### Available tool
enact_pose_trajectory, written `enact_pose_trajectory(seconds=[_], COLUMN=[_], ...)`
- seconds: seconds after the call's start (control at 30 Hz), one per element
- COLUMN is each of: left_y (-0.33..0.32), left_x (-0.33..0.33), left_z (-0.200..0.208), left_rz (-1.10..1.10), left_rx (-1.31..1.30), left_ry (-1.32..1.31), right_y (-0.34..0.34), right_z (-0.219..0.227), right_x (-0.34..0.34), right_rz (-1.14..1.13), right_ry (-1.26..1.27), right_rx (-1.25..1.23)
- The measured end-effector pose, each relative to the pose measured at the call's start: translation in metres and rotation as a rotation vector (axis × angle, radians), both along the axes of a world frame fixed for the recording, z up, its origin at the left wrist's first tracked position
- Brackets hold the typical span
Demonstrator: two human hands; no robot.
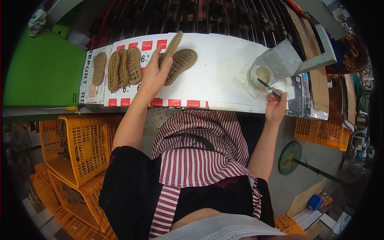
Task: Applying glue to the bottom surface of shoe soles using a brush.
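Note:
My left hand (156,74) grips a tan shoe sole (174,45), tilted up on its edge between thumb and fingers. A second sole (183,64) lies just beside it on the white sheet, tread side up and partly hidden by the hand. Farther left, a row of treaded soles (134,66) leans together, and a single smoother sole (99,69) lies at the row's left end. My right hand (277,107) pinches a thin dark brush (273,90), whose tip reaches into a round pot (257,82) of pale, glue-like stuff.
A cloudy clear plastic piece (285,58) stands behind the pot, near a grey metal frame (320,60). Dark metal rods (200,18) run along the table's far side. Orange crates (86,148) stack at lower left; a green panel (40,72) lies left of the table.

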State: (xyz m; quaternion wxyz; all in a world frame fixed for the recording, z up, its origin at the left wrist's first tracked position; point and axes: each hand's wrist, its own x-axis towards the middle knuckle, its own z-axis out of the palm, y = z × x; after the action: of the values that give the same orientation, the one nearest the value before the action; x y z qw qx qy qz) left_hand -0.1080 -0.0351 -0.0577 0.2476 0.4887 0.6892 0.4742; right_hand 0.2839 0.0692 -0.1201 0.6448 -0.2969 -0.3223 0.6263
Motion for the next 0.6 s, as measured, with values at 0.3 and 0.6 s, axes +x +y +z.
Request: enact_pose_trajectory(seconds=[0.3,0.6], left_y=[-0.016,-0.015], left_x=[0.0,0.024], left_z=[0.009,-0.009], left_rz=[-0.255,-0.3], left_rx=[0.086,-0.052], left_ry=[-1.451,-1.862], right_y=[0.005,-0.023], right_z=[-0.005,0.087], right_x=[0.006,-0.03], right_rz=[-0.009,-0.278], right_ry=[0.1,-0.693], right_rx=[-0.018,0.131])
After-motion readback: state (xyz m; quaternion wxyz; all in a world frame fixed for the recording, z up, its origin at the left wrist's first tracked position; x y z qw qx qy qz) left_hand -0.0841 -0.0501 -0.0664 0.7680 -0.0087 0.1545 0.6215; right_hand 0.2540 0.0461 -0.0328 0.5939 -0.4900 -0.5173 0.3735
